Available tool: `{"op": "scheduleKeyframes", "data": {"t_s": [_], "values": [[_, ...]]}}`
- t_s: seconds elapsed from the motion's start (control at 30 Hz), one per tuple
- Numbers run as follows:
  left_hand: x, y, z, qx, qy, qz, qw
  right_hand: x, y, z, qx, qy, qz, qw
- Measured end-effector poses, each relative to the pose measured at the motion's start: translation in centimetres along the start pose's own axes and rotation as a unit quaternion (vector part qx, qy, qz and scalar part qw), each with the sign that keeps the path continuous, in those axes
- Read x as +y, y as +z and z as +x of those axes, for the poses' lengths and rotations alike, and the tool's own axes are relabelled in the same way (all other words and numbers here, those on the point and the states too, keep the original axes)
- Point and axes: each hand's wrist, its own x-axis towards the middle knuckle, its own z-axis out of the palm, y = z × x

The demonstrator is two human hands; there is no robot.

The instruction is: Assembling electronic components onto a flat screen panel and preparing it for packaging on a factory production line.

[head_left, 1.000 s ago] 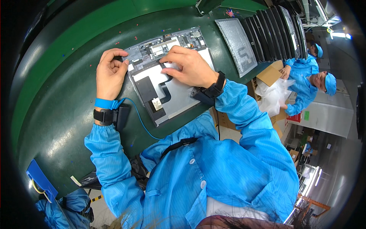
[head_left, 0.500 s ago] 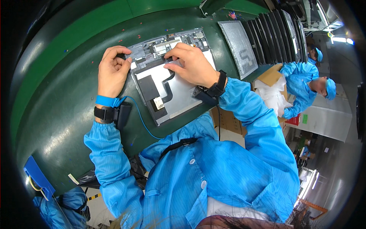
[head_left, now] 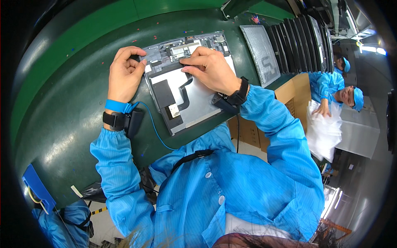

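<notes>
An opened flat electronic device point(head_left: 202, 99), like a laptop or tablet with its inside exposed, lies on the dark green table. A strip of circuit boards point(head_left: 180, 51) runs along its far side, with silver and white panels nearer me. My left hand point(head_left: 126, 74) is closed at the device's far left corner, thumb and fingers at its edge. Over the middle, my right hand point(head_left: 213, 70) pinches at the upper end of a black flat cable point(head_left: 185, 93), just below the boards. My right fingers partly hide that end. A blue strap with a cord circles my left wrist.
A bubble-wrapped panel point(head_left: 261, 53) leans by a row of several upright dark panels point(head_left: 295, 45) at the far right. A cardboard box point(head_left: 291, 97) stands right of the table. Beyond it, a co-worker handles white wrapping point(head_left: 324, 132). A blue board point(head_left: 39, 188) is at lower left.
My hands stay at the same spots, the right fingertips shifting slightly at the cable. The co-worker has raised the white wrapping away from the cardboard box.
</notes>
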Motion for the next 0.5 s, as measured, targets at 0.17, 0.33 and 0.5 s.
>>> {"op": "scheduleKeyframes", "data": {"t_s": [0.17,0.33,0.5], "values": [[-0.1,0.0,0.0,-0.001,-0.003,0.000,1.000,-1.4,-1.0,-0.1,-0.061,0.042,0.000,0.997],[0.0,0.0,0.0,0.002,-0.004,0.003,1.000,-1.2,-1.1,-0.3,-0.058,0.026,-0.017,0.998],[0.0,0.0,0.0,-0.004,0.001,0.008,1.000,-1.2,-1.1,0.0,-0.045,0.029,-0.024,0.998]]}}
